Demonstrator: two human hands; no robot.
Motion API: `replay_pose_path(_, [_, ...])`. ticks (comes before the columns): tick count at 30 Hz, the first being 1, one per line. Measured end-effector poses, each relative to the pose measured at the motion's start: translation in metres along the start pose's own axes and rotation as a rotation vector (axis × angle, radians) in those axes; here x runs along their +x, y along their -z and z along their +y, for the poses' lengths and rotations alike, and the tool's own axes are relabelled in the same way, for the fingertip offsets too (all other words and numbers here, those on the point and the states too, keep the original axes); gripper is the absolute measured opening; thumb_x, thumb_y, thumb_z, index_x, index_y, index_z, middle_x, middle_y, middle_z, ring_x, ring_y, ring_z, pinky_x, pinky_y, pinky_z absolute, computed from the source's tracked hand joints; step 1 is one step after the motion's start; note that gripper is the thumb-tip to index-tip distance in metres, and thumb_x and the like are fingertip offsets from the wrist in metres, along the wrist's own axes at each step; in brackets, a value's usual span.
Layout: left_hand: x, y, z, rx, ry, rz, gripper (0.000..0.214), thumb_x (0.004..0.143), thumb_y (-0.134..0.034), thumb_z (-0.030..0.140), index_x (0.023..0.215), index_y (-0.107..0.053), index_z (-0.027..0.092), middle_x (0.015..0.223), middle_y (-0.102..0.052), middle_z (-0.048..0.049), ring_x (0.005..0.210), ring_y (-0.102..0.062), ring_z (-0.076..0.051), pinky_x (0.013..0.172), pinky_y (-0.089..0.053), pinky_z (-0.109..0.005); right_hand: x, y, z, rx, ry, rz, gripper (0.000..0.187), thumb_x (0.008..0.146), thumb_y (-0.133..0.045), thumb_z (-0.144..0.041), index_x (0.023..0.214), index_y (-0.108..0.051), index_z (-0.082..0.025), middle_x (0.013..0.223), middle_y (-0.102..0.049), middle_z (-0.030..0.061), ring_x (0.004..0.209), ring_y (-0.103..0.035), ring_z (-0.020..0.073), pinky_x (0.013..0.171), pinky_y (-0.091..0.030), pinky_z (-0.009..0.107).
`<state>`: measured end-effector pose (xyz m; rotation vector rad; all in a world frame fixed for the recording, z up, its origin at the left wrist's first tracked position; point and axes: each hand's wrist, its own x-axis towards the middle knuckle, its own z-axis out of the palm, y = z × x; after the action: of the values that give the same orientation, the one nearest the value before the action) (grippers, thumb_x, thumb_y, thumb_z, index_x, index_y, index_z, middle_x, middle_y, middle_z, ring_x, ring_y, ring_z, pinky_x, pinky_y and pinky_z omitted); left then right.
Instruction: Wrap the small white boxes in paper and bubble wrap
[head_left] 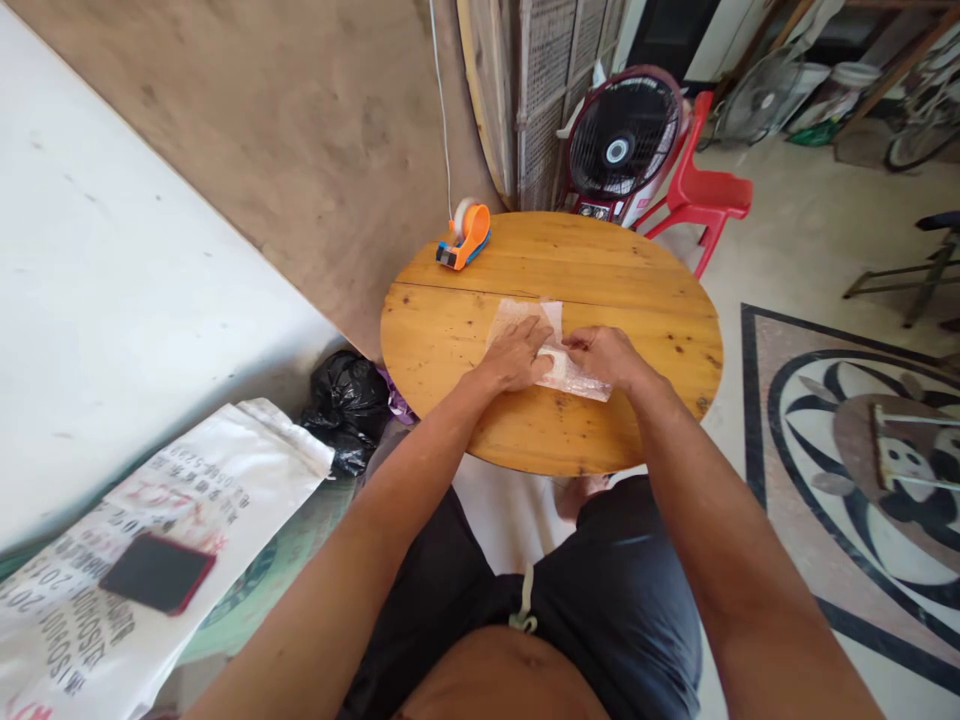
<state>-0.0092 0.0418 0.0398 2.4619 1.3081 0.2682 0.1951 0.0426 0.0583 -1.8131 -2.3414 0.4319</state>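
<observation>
A piece of clear bubble wrap (pixel 570 376) lies partly folded on the round wooden table (pixel 442 340). Across its left part my left hand (pixel 519 352) rests with fingers stretched out, pressing it against the tabletop. At the right side of the sheet, my right hand (pixel 601 352) has its fingers closed on the folded edge. Something pale shows under the wrap between the hands, but I cannot make out what it is. Beyond the hands, an orange and blue tape dispenser (pixel 468 238) with a roll of tape stands near the table's far left edge.
Behind the table are a fan (pixel 624 140) and a red plastic chair (pixel 709 190). To the left, a phone (pixel 157 572) lies on a white printed sack (pixel 247 470), with a black plastic bag (pixel 346 405) beside it. A board (pixel 300 130) leans along the wall.
</observation>
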Motion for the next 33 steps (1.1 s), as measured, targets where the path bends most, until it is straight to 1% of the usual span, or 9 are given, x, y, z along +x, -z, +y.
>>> replay_pose_path(6, [0.009,-0.001,-0.007,0.004,-0.017,-0.042,0.064,0.097,-0.045,0.041,0.157,-0.038,0.02,0.173,-0.02,-0.0115,0.161,-0.015,-0.027,0.131,-0.016,-0.048,-0.01,0.001,0.003,-0.083,0.072,-0.075,0.05,0.087,-0.059,-0.02,0.137,-0.065,-0.019,0.113,-0.074,0.0107,0.095,-0.069,0.02,0.085,-0.049,0.027])
replay_pose_path(10, [0.01,0.002,-0.006,0.031,-0.016,-0.076,0.068,0.098,-0.043,0.038,0.16,-0.031,0.014,0.173,-0.018,-0.0152,0.162,-0.011,-0.025,0.132,-0.012,-0.045,-0.013,-0.001,-0.004,-0.21,0.033,-0.047,0.038,0.098,-0.047,-0.033,0.124,-0.071,-0.019,0.114,-0.073,0.0148,0.098,-0.069,0.025,0.084,-0.049,0.032])
replay_pose_path(13, [0.01,0.003,-0.005,0.028,-0.002,-0.08,0.068,0.098,-0.043,0.039,0.161,-0.03,0.016,0.173,-0.017,-0.0134,0.162,-0.012,-0.024,0.132,-0.012,-0.045,-0.012,-0.002,-0.009,-0.25,-0.053,-0.003,0.037,0.099,-0.042,-0.033,0.109,-0.074,-0.017,0.112,-0.075,0.0165,0.103,-0.07,0.027,0.086,-0.048,0.033])
replay_pose_path(18, [0.009,0.001,-0.006,0.019,-0.012,-0.05,0.068,0.098,-0.043,0.04,0.16,-0.033,0.014,0.173,-0.018,-0.0151,0.161,-0.016,-0.027,0.131,-0.014,-0.047,-0.007,-0.004,-0.01,-0.19,-0.242,0.081,0.038,0.099,-0.045,-0.038,0.101,-0.076,-0.017,0.11,-0.077,0.0186,0.106,-0.07,0.0307,0.087,-0.05,0.037])
replay_pose_path(24, [0.006,-0.002,-0.007,0.012,-0.017,-0.025,0.065,0.098,-0.041,0.04,0.159,-0.034,0.016,0.171,-0.023,-0.0149,0.161,-0.019,-0.026,0.13,-0.018,-0.049,0.007,-0.011,-0.003,-0.187,-0.419,0.261,0.046,0.093,-0.057,-0.041,0.118,-0.067,-0.003,0.109,-0.071,0.0305,0.101,-0.069,0.0367,0.085,-0.052,0.043])
replay_pose_path(26, [0.006,-0.002,-0.007,0.008,-0.007,-0.027,0.066,0.098,-0.041,0.041,0.159,-0.035,0.016,0.172,-0.022,-0.0149,0.16,-0.02,-0.027,0.13,-0.018,-0.049,0.008,-0.012,-0.002,-0.226,-0.374,0.295,0.046,0.093,-0.057,-0.037,0.122,-0.063,-0.002,0.115,-0.068,0.032,0.101,-0.069,0.0372,0.085,-0.052,0.043])
replay_pose_path(29, [0.007,-0.003,-0.008,0.009,-0.001,-0.035,0.065,0.098,-0.041,0.043,0.158,-0.037,0.016,0.171,-0.024,-0.0138,0.16,-0.021,-0.027,0.131,-0.018,-0.047,0.007,-0.012,-0.002,-0.251,-0.15,0.209,0.034,0.095,-0.05,-0.029,0.116,-0.068,-0.009,0.119,-0.069,0.0264,0.101,-0.07,0.0346,0.089,-0.051,0.043])
replay_pose_path(31, [0.007,-0.004,-0.009,0.012,-0.006,-0.029,0.064,0.099,-0.04,0.044,0.156,-0.04,0.015,0.17,-0.027,-0.0143,0.159,-0.024,-0.027,0.131,-0.018,-0.047,0.007,-0.011,-0.002,-0.17,-0.028,0.168,0.031,0.094,-0.047,-0.023,0.112,-0.072,-0.014,0.118,-0.072,0.0192,0.106,-0.07,0.0305,0.095,-0.05,0.041])
replay_pose_path(33, [0.006,-0.005,-0.009,0.012,-0.011,-0.011,0.063,0.099,-0.039,0.044,0.155,-0.042,0.015,0.168,-0.031,-0.0152,0.157,-0.029,-0.028,0.129,-0.021,-0.047,0.008,-0.012,-0.002,-0.021,-0.042,0.226,0.035,0.09,-0.049,-0.019,0.116,-0.071,-0.016,0.113,-0.075,0.0139,0.105,-0.07,0.0261,0.097,-0.051,0.037])
